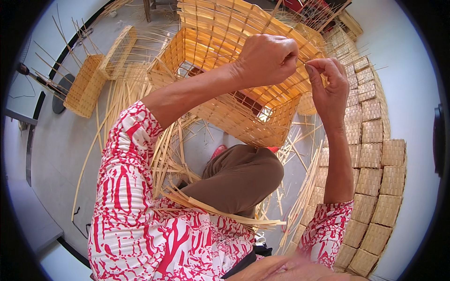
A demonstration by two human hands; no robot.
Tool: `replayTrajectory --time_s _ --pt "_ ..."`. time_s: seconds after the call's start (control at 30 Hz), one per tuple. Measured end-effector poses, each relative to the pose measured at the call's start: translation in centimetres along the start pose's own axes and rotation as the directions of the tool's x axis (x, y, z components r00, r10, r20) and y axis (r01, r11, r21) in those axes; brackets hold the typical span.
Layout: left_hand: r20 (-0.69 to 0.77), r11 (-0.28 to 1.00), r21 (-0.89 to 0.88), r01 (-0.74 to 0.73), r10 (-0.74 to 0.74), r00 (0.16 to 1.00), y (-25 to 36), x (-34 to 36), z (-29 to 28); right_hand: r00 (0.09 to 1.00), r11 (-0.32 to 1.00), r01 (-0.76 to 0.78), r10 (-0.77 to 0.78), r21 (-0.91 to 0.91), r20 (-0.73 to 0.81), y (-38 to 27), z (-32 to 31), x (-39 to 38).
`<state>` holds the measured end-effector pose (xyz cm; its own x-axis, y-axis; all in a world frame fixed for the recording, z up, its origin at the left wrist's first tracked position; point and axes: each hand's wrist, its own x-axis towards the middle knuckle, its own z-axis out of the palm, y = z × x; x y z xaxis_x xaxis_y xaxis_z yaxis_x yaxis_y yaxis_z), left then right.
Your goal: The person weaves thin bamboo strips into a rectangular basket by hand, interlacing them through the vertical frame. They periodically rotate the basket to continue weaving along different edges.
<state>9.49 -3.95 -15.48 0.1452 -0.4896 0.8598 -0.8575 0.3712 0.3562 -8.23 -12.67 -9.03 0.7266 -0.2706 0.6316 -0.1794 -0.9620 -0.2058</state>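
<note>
My left hand [265, 58] is closed in a fist above the upper edge of a large woven bamboo basket [243, 122]; what its fingers grip is hidden. Just right of it, my right hand [330, 86] has thumb and index finger pinched on a thin bamboo strip at the basket's right side. The basket is propped at my knee, with an open-weave raised panel [215, 18] at its far side and loose strip ends sticking out. More loose strips [241, 218] lie across my lap, over patterned clothing and brown trousers [239, 182].
Small woven baskets [82, 89] with protruding strips stand at the back left. Long loose strips [122, 103] litter the grey floor around me. Rows of stacked woven pieces [370, 182] line the right side beside a white wall [408, 93]. A grey ledge [33, 220] is at the left.
</note>
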Motion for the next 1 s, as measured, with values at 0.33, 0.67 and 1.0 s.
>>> replayTrajectory --time_s 0.33,0.67,1.0 --pt "0.72 0.592 -0.472 0.653 -0.168 0.673 1.9 0.8 -5.1 0.994 0.998 -0.052 0.056 0.039 -0.098 0.3 0.6 -0.1" --pt "0.235 0.964 0.239 -0.116 0.058 0.97 -2.4 7.1 0.2 0.992 0.955 0.064 -0.093 -0.29 -0.088 1.2 1.2 1.3" --pt "0.409 0.97 0.24 0.05 -0.148 0.9 -2.0 8.3 0.9 0.978 0.88 0.183 -0.207 -0.439 -0.006 2.4 1.2 1.5"
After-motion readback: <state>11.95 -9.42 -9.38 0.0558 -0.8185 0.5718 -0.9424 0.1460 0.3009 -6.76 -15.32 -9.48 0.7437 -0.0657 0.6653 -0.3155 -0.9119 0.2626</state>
